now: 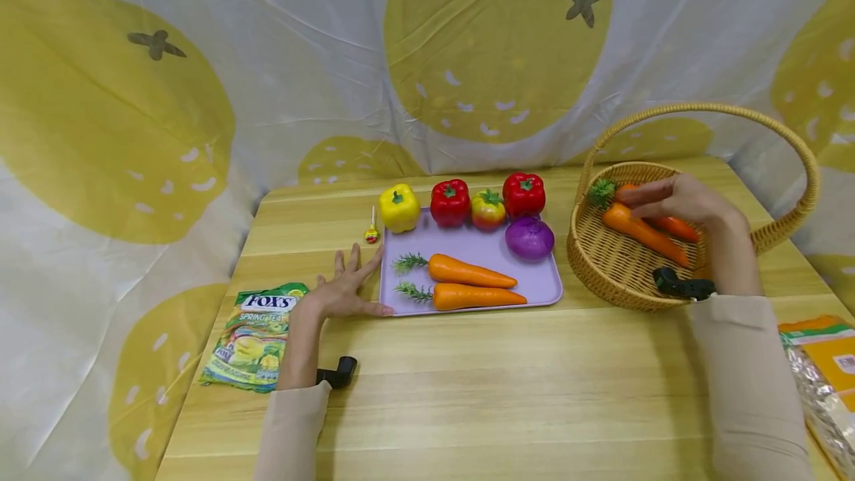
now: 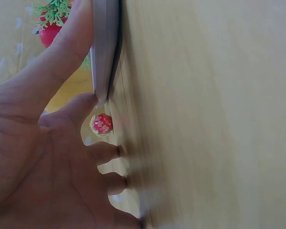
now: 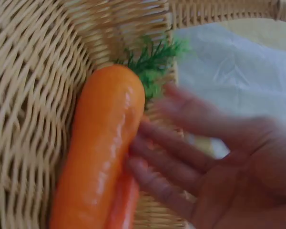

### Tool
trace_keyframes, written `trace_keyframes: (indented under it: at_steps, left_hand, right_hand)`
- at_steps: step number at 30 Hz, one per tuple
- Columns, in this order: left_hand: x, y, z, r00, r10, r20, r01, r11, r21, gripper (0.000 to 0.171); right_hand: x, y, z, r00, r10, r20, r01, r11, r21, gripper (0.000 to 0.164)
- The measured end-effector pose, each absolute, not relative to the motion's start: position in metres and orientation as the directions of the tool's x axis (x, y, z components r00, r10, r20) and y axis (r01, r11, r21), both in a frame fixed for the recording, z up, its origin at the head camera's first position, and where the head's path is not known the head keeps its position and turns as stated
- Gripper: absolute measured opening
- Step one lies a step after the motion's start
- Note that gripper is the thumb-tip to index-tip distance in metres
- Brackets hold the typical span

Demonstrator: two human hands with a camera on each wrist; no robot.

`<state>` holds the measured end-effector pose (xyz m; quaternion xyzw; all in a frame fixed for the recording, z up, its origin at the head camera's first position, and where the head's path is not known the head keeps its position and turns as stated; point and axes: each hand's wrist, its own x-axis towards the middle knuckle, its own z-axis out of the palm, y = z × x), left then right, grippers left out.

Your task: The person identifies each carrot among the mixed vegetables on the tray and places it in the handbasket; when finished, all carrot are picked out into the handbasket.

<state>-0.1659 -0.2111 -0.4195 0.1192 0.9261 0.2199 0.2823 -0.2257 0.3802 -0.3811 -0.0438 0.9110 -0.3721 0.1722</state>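
Sleeves (image 1: pixel 751 384) should be kept back, tray (image 1: pixel 461 239) steadied by spread left hand (image 1: pixel 343 288), carrot (image 1: pixel 646 236) settled softly by loose right hand (image 1: pixel 684 201).

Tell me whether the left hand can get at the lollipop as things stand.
Likely yes: the lollipop lies on the table just beyond the left hand, outside the purple tray, and nothing visible stands between them.

The right hand (image 1: pixel 686 203) partly hides the rear carrot (image 1: pixel 679 228).
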Motion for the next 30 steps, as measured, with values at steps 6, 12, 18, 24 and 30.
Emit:
trace_keyframes:
  at_steps: [6, 12, 18, 24, 30]
  left_hand:
    - [-0.167, -0.208, -0.420, -0.806, 0.350, -0.478, 0.098, 0.874, 0.475, 0.119]
    - [-0.167, -0.208, -0.421, -0.807, 0.348, -0.477, 0.095, 0.874, 0.477, 0.119]
    - [-0.167, -0.209, -0.422, -0.808, 0.355, -0.470, 0.102, 0.870, 0.482, 0.119]
    - [-0.167, -0.212, -0.421, -0.807, 0.350, -0.475, 0.096, 0.872, 0.480, 0.119]
    - [-0.167, -0.211, -0.421, -0.805, 0.360, -0.471, 0.101, 0.866, 0.490, 0.119]
  right_hand:
    - [-0.212, 0.374, -0.354, -0.928, -0.238, -0.287, 0.001, 0.769, -0.639, 0.052]
    - [-0.189, 0.360, -0.334, -0.914, -0.323, -0.247, -0.079, 0.735, -0.673, 0.047]
    - [-0.168, 0.335, -0.322, -0.881, -0.453, -0.137, -0.217, 0.645, -0.732, 0.038]
    - [-0.160, 0.302, -0.317, -0.829, -0.551, -0.094, -0.277, 0.551, -0.787, 0.040]
    - [-0.160, 0.256, -0.321, -0.787, -0.615, -0.044, -0.354, 0.509, -0.785, 0.039]
